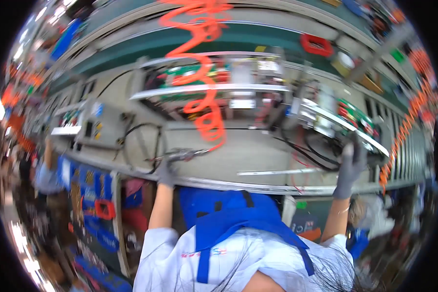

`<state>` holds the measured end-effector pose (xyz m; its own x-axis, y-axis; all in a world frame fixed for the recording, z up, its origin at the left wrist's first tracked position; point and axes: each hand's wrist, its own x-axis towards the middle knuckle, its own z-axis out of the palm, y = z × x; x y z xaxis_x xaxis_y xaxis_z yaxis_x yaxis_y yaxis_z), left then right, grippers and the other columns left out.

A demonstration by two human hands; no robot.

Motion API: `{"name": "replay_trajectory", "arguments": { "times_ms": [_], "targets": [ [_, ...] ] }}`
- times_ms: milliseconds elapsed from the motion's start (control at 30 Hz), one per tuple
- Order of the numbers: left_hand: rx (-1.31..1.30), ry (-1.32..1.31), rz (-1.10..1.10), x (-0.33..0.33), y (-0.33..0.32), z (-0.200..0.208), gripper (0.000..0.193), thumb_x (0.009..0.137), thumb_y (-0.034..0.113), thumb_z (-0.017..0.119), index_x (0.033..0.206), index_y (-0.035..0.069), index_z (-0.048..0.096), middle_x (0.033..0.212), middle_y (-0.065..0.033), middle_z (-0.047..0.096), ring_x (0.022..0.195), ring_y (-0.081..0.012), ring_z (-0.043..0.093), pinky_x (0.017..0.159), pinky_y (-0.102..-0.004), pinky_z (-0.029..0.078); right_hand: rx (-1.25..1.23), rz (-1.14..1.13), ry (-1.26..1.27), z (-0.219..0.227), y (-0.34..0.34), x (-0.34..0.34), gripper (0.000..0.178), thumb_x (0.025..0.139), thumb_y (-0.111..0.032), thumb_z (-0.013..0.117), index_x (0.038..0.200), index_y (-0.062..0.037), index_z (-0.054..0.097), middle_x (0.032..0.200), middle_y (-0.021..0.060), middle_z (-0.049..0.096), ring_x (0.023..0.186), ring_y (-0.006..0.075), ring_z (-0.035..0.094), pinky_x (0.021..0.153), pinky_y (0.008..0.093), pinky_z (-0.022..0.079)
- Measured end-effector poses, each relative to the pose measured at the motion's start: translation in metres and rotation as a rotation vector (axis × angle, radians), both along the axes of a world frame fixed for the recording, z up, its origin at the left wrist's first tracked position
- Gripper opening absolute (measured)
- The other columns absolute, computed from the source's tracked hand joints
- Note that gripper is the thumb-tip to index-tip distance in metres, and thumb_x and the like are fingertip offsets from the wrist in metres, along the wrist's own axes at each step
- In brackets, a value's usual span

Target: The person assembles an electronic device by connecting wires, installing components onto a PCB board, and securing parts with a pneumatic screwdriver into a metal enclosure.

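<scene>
My left hand (166, 174), in a grey glove, is closed around a pneumatic screwdriver (182, 155) that lies level above the bench's front edge, its tip toward the left. An orange coiled air hose (210, 127) runs from its right end up to the top. My right hand (350, 168), also gloved, grips the near white rail of an open metal chassis (343, 124) with green circuit boards, which sits askew on the right. Its fingertips are partly blurred. Between my hands a thin metal strip (277, 172) lies on the bench beside black and red cables (309, 151).
A longer open chassis (209, 89) with boards stands at the back middle. On the left is a grey metal box (102, 125) with a looped black cable (143, 141) beside it. Blue parts bins (95, 187) sit below left. Another person (48, 170) works at far left.
</scene>
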<state>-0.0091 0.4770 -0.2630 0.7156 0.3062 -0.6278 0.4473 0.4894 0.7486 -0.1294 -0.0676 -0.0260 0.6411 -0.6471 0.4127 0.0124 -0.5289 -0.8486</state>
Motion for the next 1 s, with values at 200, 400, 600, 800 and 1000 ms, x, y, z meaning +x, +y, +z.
{"name": "replay_trajectory", "arguments": {
  "times_ms": [200, 400, 600, 800, 1000],
  "targets": [
    [1.465, 0.323, -0.483, 0.007, -0.083, 0.013, 0.099, 0.081, 0.062, 0.059, 0.139, -0.012, 0.026, 0.142, -0.0298, 0.034, 0.134, -0.0369, 0.033, 0.109, -0.0445, 0.029, -0.823, -0.924, 0.264, 0.034, -0.197, -0.027, 0.059, 0.087, -0.04, 0.061, 0.128, 0.0011, 0.051, 0.124, 0.0214, 0.057, 0.114, 0.0346, 0.054, 0.1, 0.0397, 0.039],
    [1.372, 0.326, -0.744, 0.028, -0.058, -0.091, 0.109, 0.078, 0.063, 0.058, 0.147, -0.004, 0.006, 0.148, -0.0344, 0.015, 0.139, -0.0461, 0.015, 0.114, -0.0469, 0.015, -0.083, 0.022, 0.609, -0.057, -0.378, -0.095, 0.036, 0.097, -0.016, 0.04, 0.126, -0.0005, 0.057, 0.117, 0.0108, 0.063, 0.103, 0.0199, 0.061, 0.089, 0.0316, 0.047],
    [1.541, 0.464, -0.529, 0.054, -0.099, -0.035, 0.108, 0.078, 0.072, 0.048, 0.149, 0.004, 0.006, 0.153, -0.0282, 0.004, 0.142, -0.0442, 0.002, 0.114, -0.0513, 0.003, 0.087, -0.555, 1.018, -0.052, -0.385, -0.117, 0.068, 0.084, -0.057, 0.059, 0.111, 0.0052, 0.064, 0.082, 0.0143, 0.065, 0.074, 0.0222, 0.056, 0.069, 0.0346, 0.044],
    [1.413, 0.526, -0.44, 0.058, -0.096, -0.023, 0.108, 0.077, 0.077, 0.045, 0.151, 0.011, 0.003, 0.153, -0.0277, -0.001, 0.142, -0.0436, -0.001, 0.112, -0.0547, 0.004, 0.127, -0.407, 0.771, -0.057, -0.369, -0.114, 0.064, 0.089, -0.054, 0.056, 0.113, 0.0054, 0.061, 0.085, 0.0099, 0.063, 0.075, 0.0167, 0.055, 0.065, 0.0304, 0.043],
    [1.442, 0.438, -0.408, 0.07, -0.09, -0.043, 0.108, 0.076, 0.078, 0.044, 0.151, 0.011, 0.005, 0.153, -0.0276, 0.0, 0.142, -0.0432, -0.001, 0.112, -0.0559, 0.004, 0.286, -0.341, 0.972, -0.042, -0.358, -0.116, 0.065, 0.091, -0.051, 0.054, 0.125, 0.0036, 0.055, 0.102, 0.0102, 0.061, 0.085, 0.0163, 0.056, 0.073, 0.0287, 0.046]
  ]
}}
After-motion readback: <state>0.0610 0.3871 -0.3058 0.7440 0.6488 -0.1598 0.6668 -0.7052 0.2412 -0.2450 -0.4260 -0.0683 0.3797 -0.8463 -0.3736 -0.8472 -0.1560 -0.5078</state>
